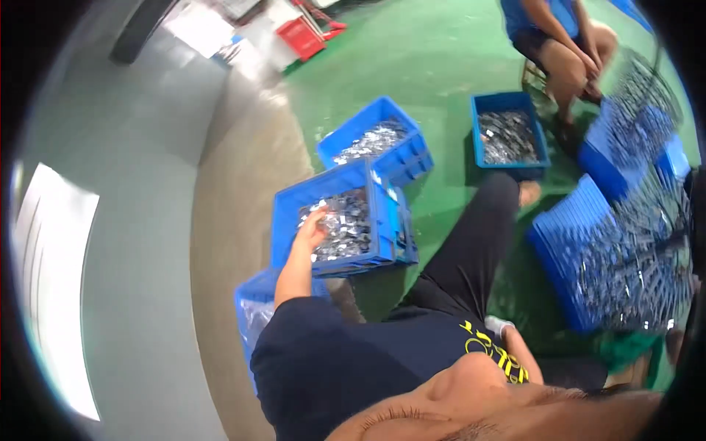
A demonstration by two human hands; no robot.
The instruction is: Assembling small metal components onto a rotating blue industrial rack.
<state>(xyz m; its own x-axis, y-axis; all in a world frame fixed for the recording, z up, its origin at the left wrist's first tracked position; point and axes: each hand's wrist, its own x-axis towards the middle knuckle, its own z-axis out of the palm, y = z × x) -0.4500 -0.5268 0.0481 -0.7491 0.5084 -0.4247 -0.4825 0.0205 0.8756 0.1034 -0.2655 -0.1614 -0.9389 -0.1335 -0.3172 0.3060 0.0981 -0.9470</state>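
My left arm reaches into a blue plastic crate [375, 213] filled with small, shiny, dark metal-looking pieces [349, 228]. On top of these pieces lies my left hand [313, 229], its fingers stretched out and apart; nothing is visibly gripped. Close to my body, beside my bent leg, is my right hand [500, 325]. Something white covers it or lies against it, and its fingers cannot be made out.
Behind the crate stands another blue crate [419, 151] of shiny pieces; a third blue crate [246, 309], with clear plastic inside, is near my left elbow. A teal bin [476, 140] of pieces sits ahead. Loaded blue crates [562, 235] stand right. A seated person [562, 44] is beyond.
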